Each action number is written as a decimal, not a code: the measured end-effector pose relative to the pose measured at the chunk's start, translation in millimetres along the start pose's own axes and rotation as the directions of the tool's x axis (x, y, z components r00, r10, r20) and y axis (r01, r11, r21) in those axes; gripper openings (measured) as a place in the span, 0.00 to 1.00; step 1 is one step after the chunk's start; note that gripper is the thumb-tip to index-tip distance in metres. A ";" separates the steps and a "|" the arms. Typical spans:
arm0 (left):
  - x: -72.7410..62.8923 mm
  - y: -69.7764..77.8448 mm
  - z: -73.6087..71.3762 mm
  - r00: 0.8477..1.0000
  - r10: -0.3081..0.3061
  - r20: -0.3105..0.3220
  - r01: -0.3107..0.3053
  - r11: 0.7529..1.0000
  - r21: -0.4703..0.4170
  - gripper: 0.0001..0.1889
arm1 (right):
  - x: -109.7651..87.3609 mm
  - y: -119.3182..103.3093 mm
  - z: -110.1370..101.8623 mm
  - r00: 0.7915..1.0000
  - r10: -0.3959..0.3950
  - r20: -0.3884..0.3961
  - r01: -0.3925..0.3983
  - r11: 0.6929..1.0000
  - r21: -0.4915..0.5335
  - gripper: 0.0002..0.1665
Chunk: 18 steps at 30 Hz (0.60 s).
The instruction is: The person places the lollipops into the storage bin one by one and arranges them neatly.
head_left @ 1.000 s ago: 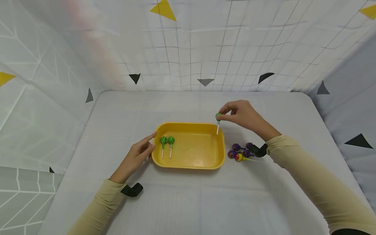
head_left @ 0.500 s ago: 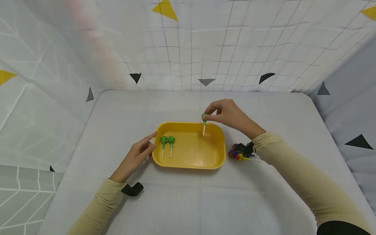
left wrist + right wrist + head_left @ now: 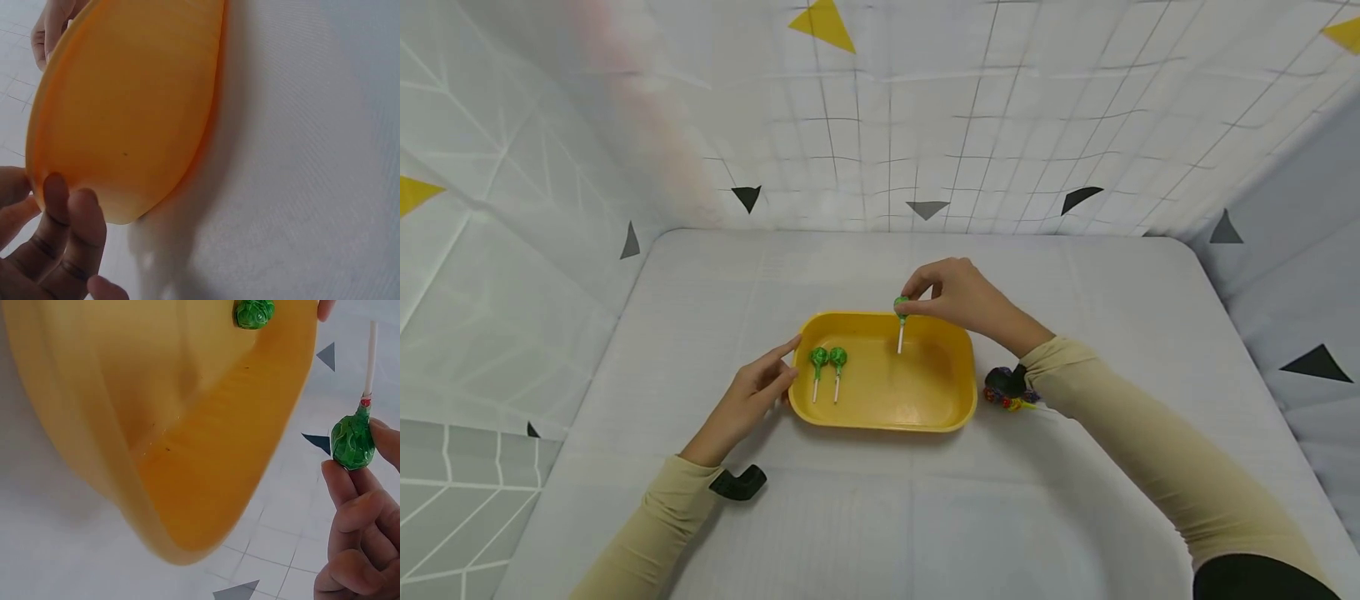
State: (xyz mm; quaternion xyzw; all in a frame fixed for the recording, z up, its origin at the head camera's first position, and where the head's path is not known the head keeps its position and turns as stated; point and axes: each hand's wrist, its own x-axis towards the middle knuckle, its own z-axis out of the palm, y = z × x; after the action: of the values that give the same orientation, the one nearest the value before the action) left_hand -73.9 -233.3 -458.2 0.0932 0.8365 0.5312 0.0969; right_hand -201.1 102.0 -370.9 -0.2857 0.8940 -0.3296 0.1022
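My right hand (image 3: 958, 292) pinches a green-wrapped lollipop (image 3: 901, 307) by its candy head, over the far rim of a yellow tray (image 3: 880, 428). In the head view the white stick points down, overlapping the tray's interior. The right wrist view shows thumb and fingertips on the green wrapper (image 3: 353, 444). Inside the tray, at its left end, lie two more green lollipops, the left one (image 3: 818, 358) beside the right one (image 3: 838, 358), sticks toward me. My left hand (image 3: 748, 400) holds the tray's left end, with several fingertips (image 3: 84, 209) against the outer wall.
To the right of the tray, a small pile of purple-wrapped lollipops (image 3: 997, 392) and a yellow one (image 3: 1017, 405) lies on the white table (image 3: 865, 517), partly hidden by the black strap piece (image 3: 1006, 381) at my right wrist. White patterned sheets (image 3: 880, 125) surround the table.
My right hand has moved left with the green lollipop, from the tray's far right corner to above the middle of its far rim. The left hand and the tray stay in place.
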 end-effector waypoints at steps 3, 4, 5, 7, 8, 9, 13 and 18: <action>-0.1 -0.4 0.0 1.000 0.003 -0.003 -0.003 1.000 0.005 0.28 | 2.6 -1.3 3.9 1.000 -0.007 0.006 0.007 1.000 -0.007 0.14; -0.3 -0.3 -0.1 1.000 0.003 -0.004 -0.003 1.000 0.005 0.28 | 3.5 -2.0 5.2 1.000 -0.009 0.009 0.009 1.000 -0.008 0.14; -0.5 -0.3 -0.2 1.000 0.004 -0.004 -0.004 1.000 0.006 0.28 | 4.4 -2.5 6.3 1.000 -0.008 0.013 0.009 1.000 -0.010 0.14; -0.7 -0.3 -0.1 1.000 0.004 -0.003 -0.004 1.000 0.006 0.28 | 6.0 -3.9 8.6 1.000 -0.006 0.022 0.007 1.000 -0.012 0.14; -0.8 -0.2 -0.1 1.000 0.004 -0.004 -0.004 1.000 0.006 0.28 | 6.9 -4.9 9.8 1.000 -0.005 0.026 0.005 1.000 -0.013 0.14; -0.9 -0.1 -0.1 1.000 0.003 -0.004 -0.003 1.000 0.004 0.28 | 7.7 -6.0 10.8 1.000 -0.003 0.031 0.004 1.000 -0.011 0.14; -1.2 0.4 -0.2 1.000 0.000 -0.004 0.000 1.000 0.004 0.28 | 10.9 -10.8 15.6 0.999 0.001 0.044 0.000 1.000 -0.004 0.13; -0.8 1.2 -0.5 1.000 0.007 -0.001 -0.007 1.000 0.006 0.28 | 15.6 -13.2 23.1 0.998 -0.011 0.057 0.010 1.000 0.009 0.13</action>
State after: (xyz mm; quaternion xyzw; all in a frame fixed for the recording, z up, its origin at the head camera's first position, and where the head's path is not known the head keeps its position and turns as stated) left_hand -73.1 -233.5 -456.8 0.0960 0.8378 0.5291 0.0946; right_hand -199.4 72.5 -379.9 -0.2994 0.8878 -0.3256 0.1273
